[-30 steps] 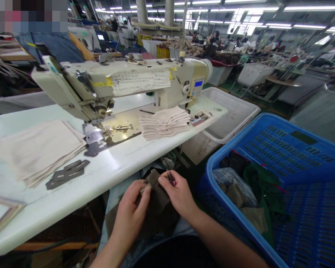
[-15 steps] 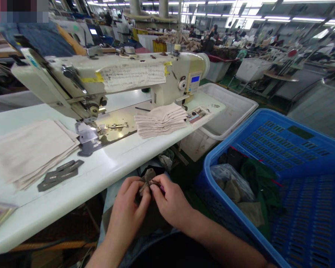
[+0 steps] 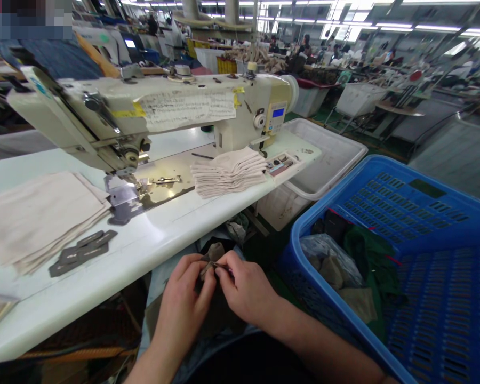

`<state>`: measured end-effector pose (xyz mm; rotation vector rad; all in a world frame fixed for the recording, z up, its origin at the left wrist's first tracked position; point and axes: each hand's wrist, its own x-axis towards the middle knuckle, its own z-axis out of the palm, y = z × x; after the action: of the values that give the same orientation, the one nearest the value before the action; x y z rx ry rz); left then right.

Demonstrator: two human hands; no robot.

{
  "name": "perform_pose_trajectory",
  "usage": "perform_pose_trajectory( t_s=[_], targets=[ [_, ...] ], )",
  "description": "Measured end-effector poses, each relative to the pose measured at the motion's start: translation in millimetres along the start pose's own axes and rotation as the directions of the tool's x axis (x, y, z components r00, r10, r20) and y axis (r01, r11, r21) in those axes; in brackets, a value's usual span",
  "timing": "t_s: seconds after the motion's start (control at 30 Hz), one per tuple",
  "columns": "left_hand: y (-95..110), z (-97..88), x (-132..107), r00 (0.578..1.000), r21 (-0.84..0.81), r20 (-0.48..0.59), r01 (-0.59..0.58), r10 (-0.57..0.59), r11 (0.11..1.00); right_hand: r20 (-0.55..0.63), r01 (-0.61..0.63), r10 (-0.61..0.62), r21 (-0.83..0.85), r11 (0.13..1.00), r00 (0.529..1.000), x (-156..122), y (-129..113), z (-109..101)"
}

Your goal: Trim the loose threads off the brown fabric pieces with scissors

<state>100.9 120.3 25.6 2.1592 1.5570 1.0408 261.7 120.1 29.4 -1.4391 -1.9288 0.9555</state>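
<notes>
Your left hand (image 3: 186, 288) pinches a bunched part of the brown cloth (image 3: 220, 316), thumb against fingers, and the rest of that cloth hangs over your lap below the worktop's edge. Your right hand (image 3: 248, 285) is closed at the same spot, seemingly on a thin dark tool (image 3: 221, 265); your fingers hide most of it. If that tip is sharp, it could nick the cloth or your left thumb, since both sets of fingertips nearly meet there. A loose pinch could also let the cloth slide off your lap towards the floor.

On your right, the blue basket (image 3: 324, 303) stands close, so your forearm might catch its rim. On the worktop (image 3: 160, 234), the dark tabs (image 3: 80, 253) lie near the front edge, where a sleeve or elbow could sweep them off. Beyond them, the sewing machine (image 3: 172, 106) stands between you and the farther benches.
</notes>
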Motion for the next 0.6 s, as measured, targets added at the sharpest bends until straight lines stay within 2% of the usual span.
perform_pose_trajectory(
  t_s=[0.2, 0.37, 0.6],
  targets=[
    [0, 2.4, -4, 0.999, 0.046, -0.011, -0.032, 0.032, 0.998, 0.007, -0.015, 0.015, -0.023, 1.000, 1.000, 1, 0, 0],
    [1, 0.8, -6, 0.995, 0.060, -0.035, -0.088, 0.090, 0.994, -0.058, 0.023, -0.020, 0.036, 0.999, 0.998, 1, 4, 6],
    [5, -3.0, -4, 0.998, 0.003, -0.032, -0.050, 0.050, 0.999, -0.128, 0.082, -0.069, 0.100, 0.992, 0.989, -2, 6, 8]
  ],
)
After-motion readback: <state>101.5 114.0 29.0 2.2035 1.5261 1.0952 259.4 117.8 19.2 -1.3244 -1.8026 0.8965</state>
